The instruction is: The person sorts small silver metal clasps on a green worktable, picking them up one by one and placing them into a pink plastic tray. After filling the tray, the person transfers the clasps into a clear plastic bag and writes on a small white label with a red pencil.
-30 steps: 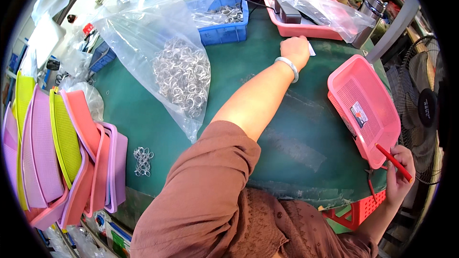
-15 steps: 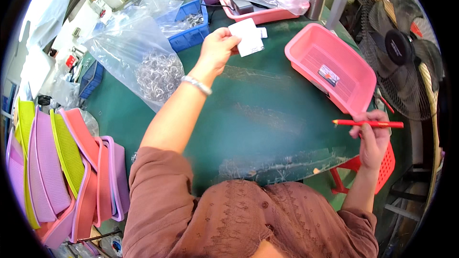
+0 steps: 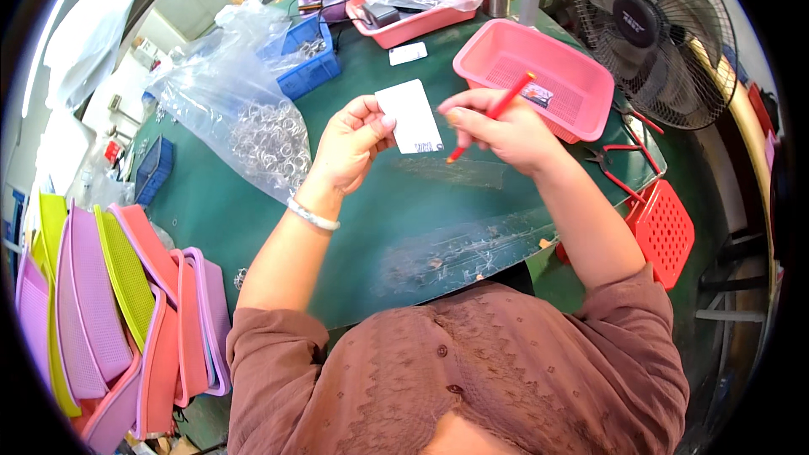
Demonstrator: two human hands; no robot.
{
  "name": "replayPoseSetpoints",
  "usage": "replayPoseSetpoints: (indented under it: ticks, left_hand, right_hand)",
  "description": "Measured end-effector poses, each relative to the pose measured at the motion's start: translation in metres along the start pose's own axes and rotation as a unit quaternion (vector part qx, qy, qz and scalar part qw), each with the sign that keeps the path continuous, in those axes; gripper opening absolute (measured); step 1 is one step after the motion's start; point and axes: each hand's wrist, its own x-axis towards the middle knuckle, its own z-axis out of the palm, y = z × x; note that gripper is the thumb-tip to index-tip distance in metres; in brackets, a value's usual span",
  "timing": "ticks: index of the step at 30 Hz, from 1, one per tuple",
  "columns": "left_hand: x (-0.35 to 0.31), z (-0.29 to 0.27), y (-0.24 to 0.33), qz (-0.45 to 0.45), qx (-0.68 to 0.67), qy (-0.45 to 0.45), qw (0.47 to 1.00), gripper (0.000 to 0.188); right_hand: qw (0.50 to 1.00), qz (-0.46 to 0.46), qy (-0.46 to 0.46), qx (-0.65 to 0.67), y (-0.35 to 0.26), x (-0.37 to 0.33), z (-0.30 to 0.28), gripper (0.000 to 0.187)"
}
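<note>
Between the thumb and fingers of my left hand [image 3: 358, 139] is a small white card [image 3: 410, 118], held up over the table. My right hand [image 3: 510, 131] grips a red pencil [image 3: 506, 104], tilted with its lower tip just right of the card's bottom corner and apart from it. Behind my right hand stands a pink plastic basket [image 3: 581, 93] with a small printed label lying in it. A clear plastic bag [image 3: 202, 109] full of silvery metal rings [image 3: 271, 141] lies left of my left hand.
Farther back are a blue bin [image 3: 310, 76], a pink tray [image 3: 413, 29] and a white card-like piece [image 3: 408, 53]. Red-handled pliers [image 3: 619, 170] lie at the right edge above a red stool [image 3: 666, 240]. Stacked coloured baskets [image 3: 93, 303] fill the left; a fan [image 3: 636, 21] stands right.
My right hand has brought the red pencil from the right side in toward the card. My left hand has drawn the card nearer to me. The view has shifted.
</note>
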Motion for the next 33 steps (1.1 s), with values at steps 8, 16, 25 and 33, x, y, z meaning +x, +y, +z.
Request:
replayPoseSetpoints:
  ticks: [8,16,25,33]
  left_hand:
    - [-0.015,0.015,-0.001,-0.028,-0.022,0.035,0.999,0.018]
    - [-0.023,0.031,-0.013,0.058,0.080,0.134,0.986,0.014]
    - [-0.031,0.022,-0.014,0.052,0.124,0.120,0.984,0.009]
    - [-0.037,-0.002,-0.025,0.018,0.038,0.140,0.989,0.009]
  right_hand:
    - [0.997,0.017,-0.058,0.055,0.006,0.008,0.017,0.023]
    - [1.000,-0.011,-0.024,0.012,0.028,0.014,0.033,0.018]
    - [0.997,-0.013,-0.028,-0.064,0.032,0.022,0.045,0.019]
    - [0.998,0.021,-0.045,-0.050,0.034,0.035,0.059,0.012]
